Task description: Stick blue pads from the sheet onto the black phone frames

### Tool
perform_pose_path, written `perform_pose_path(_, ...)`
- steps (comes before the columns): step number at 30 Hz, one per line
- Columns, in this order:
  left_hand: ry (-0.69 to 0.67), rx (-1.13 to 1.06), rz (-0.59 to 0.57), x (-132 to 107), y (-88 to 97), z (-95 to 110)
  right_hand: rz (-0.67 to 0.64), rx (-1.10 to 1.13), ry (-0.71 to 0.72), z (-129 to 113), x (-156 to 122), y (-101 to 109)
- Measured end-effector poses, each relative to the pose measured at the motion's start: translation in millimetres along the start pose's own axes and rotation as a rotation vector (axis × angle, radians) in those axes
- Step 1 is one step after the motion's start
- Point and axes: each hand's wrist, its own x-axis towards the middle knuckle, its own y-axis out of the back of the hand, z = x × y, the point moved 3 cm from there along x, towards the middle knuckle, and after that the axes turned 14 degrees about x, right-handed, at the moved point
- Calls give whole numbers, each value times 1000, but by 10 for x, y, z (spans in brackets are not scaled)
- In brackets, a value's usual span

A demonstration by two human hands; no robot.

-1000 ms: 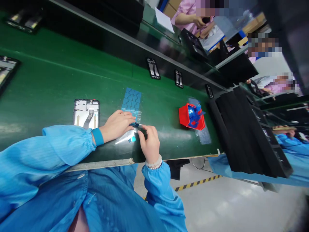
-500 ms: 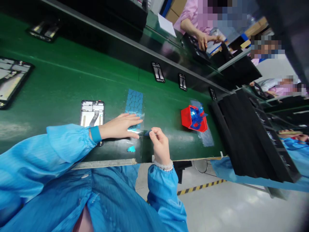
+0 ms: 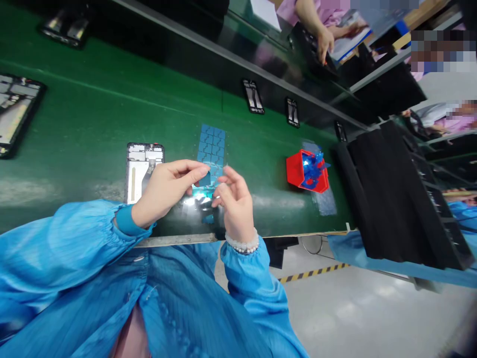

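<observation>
One small dark-blue piece (image 3: pixel 204 179), flat, pinched in left fingers (image 3: pixel 197 174); right fingers (image 3: pixel 227 196) loosely curled, hold unclear.

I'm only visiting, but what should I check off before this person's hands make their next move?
1. Left hand has a grip on the dark blue piece: ok, pinched between thumb and fingers.
2. Right hand holds nothing: cannot tell; its fingers are curled and hide what may be between them.
3. Sheet of blue pieces is close by: ok, it lies on the bench just beyond the hands.
4. Nearest phone part is fully uncovered: not ok, the left hand hides some of it.
5. Blue scraps sit below the rim of the red bin: not ok, some poke out.
</observation>
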Motion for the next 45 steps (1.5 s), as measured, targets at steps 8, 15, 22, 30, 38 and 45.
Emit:
perform_pose_path(8,-43,-90,-8,-70,42,10,-16,-93,-24,-64,-162,-261)
perform_pose_path(15,-40,-52,236,73,431,-105,101,-986,410,-800,1349,237)
perform_pose_path(22,-132,281,133,122,330,-377,332,-1193,165,-980,3147,369)
perform_pose_path(30,164,-237,249,260,495,-275,-206,-909,228,-459,1954,-314)
perform_pose_path(38,33,-13,149,177,621,-185,-461,-462,77,-218,306,-304)
perform_pose_path(45,-116,125,-158,-79,341,-350,-127,-564,193,-90,7,-353)
